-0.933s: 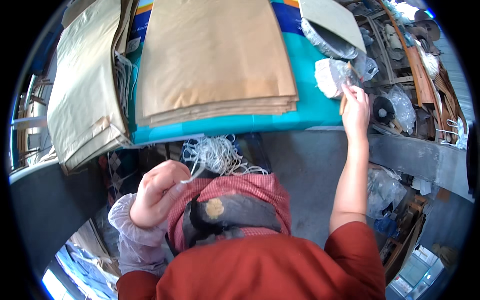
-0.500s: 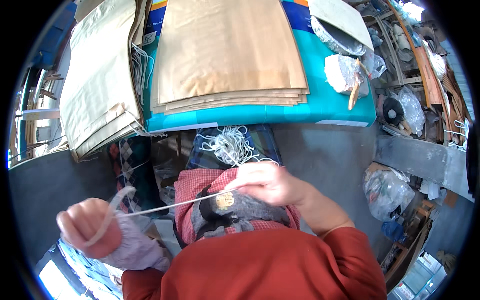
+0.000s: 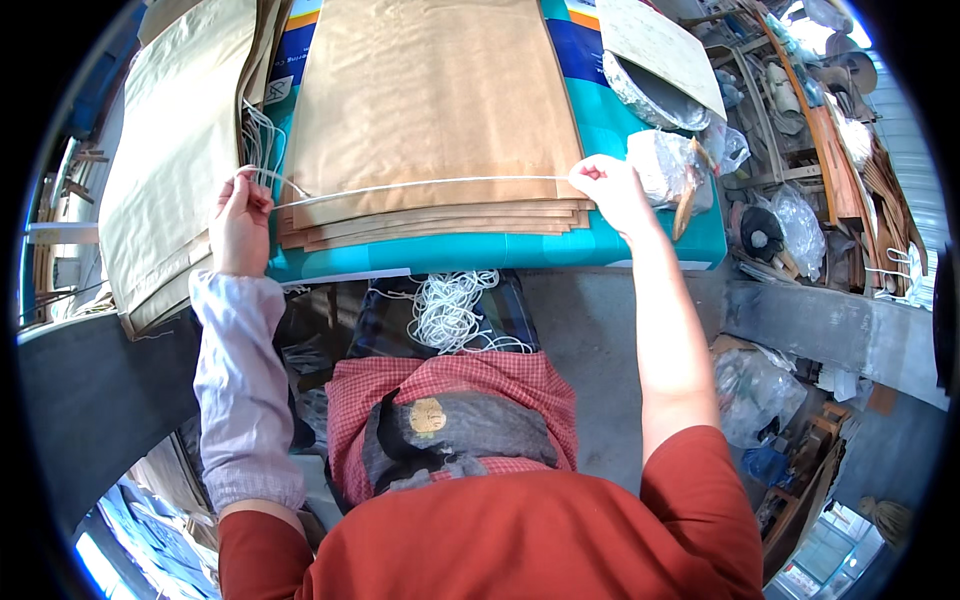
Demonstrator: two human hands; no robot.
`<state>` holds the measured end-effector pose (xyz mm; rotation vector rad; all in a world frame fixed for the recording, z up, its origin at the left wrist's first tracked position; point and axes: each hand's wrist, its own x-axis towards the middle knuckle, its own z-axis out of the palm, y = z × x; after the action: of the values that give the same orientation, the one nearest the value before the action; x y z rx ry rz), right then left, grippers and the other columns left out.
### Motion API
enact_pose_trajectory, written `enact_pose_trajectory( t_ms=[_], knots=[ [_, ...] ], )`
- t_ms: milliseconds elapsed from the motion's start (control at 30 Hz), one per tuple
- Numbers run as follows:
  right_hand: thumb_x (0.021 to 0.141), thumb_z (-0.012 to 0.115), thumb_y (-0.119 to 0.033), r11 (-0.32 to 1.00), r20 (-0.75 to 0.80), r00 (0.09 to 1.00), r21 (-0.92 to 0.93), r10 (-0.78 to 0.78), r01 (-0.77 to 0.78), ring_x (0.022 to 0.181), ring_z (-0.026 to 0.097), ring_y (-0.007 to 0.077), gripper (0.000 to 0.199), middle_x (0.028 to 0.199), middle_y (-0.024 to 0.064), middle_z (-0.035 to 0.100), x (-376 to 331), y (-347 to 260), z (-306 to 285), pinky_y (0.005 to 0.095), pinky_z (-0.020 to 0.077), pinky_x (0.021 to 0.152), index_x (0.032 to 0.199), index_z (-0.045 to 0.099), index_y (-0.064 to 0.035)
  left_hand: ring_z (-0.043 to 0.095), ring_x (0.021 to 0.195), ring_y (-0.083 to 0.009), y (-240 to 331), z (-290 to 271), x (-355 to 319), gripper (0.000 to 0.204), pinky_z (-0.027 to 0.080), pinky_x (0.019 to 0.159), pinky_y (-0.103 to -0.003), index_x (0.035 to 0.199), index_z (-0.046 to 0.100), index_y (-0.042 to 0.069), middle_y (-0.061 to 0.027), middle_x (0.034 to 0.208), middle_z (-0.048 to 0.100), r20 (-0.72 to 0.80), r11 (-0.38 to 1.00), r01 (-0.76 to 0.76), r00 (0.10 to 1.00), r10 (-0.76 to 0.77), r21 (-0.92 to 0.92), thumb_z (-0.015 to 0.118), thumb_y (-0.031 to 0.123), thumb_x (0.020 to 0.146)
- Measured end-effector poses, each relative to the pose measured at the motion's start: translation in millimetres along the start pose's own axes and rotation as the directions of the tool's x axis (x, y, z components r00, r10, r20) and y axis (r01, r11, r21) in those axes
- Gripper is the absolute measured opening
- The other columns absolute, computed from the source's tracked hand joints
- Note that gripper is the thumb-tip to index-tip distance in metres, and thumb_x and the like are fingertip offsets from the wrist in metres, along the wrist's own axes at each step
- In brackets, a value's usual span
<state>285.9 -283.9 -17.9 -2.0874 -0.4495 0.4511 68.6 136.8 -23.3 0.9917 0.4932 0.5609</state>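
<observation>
A white string (image 3: pixel 430 184) is stretched straight across the lower end of a stack of brown paper sheets or bags (image 3: pixel 440 90). My left hand (image 3: pixel 240 225) pinches one end at the stack's left side, where a loose bit of string curls above the fingers. At the right edge my right hand (image 3: pixel 612 190) pinches the other end between thumb and fingers. On my lap lies a tangled heap of white strings (image 3: pixel 452 310). Beside my left hand is another stack of paler paper (image 3: pixel 165 150), with several white strings hanging along its right side.
The stacks rest on a teal-covered surface (image 3: pixel 340 260). At its right are a plastic-wrapped white block (image 3: pixel 655 165), a wooden-handled tool (image 3: pixel 686 205) and a foil-like dish (image 3: pixel 650 95) under a pale board (image 3: pixel 665 50). Clear plastic bags (image 3: pixel 755 395) lie low on the right.
Both hands have moved up and forward from my lap to the brown stack, moving apart. The string between them now lies level across the paper.
</observation>
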Motion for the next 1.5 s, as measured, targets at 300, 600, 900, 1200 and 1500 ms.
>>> enact_pose_trajectory(
  t_ms=[300,600,900,1200,1500],
  knots=[
    [0.075,0.074,-0.01,0.989,0.015,1.0,-0.144,-0.017,0.019,0.075,0.057,0.0153,0.018,0.086,0.008,0.057,-6,11,1,0.0284,0.0492,0.07,0.082,0.06,-0.002,0.055,0.107,-0.0283,-27,10,-36,0.05,0.045,0.094,-0.037,0.133,0.038,-0.002,-0.0203,0.118,0.054,-0.082,0.548,-0.149,0.923,0.375,0.823,0.051,-0.002,0.085],
    [0.061,0.087,-0.019,0.932,-0.267,0.948,-0.355,-0.172,0.069,0.079,0.053,0.0189,0.043,0.093,0.008,0.052,-9,5,30,0.0326,0.0484,0.069,0.087,0.055,-0.0049,0.055,0.104,-0.0316,-24,62,-55,0.037,0.042,0.092,-0.042,0.113,0.06,0.002,-0.0123,0.109,0.06,0.707,-0.155,-0.69,0.696,0.126,0.707,0.058,-0.001,0.076],
    [0.074,0.071,0.002,0.947,0.035,0.993,0.3,0.111,-0.117,0.068,0.043,0.003,0.022,0.07,-0.0066,0.043,-11,20,7,0.0209,0.0367,0.057,0.076,0.052,-0.0078,0.056,0.099,-0.0321,-17,65,-39,0.022,0.046,0.086,-0.04,0.099,0.065,-0.002,-0.0132,0.105,0.06,0.738,-0.045,-0.736,0.673,0.053,0.675,0.058,-0.002,0.078],
    [0.065,0.078,0.003,0.983,-0.288,0.946,-0.146,-0.151,0.113,0.085,0.053,0.0178,0.036,0.09,0.0051,0.052,-9,0,33,0.0309,0.0446,0.075,0.084,0.05,-0.0065,0.057,0.096,-0.027,-17,65,-38,0.02,0.045,0.085,-0.04,0.095,0.066,0.003,-0.0068,0.1,0.063,0.758,-0.132,-0.747,0.643,0.108,0.652,0.064,0.004,0.075],
    [0.079,0.07,-0.002,0.964,0.027,0.966,-0.065,-0.258,0.259,0.072,0.061,0.0132,0.005,0.079,0.0086,0.065,8,-17,25,0.0245,0.0478,0.065,0.082,0.067,0.0011,0.059,0.093,-0.0296,11,68,-21,0.046,0.049,0.083,-0.036,0.096,0.066,-0.001,-0.0111,0.096,0.061,0.707,0.112,-0.699,0.685,-0.176,0.706,0.084,0.018,0.058]
  ],
)
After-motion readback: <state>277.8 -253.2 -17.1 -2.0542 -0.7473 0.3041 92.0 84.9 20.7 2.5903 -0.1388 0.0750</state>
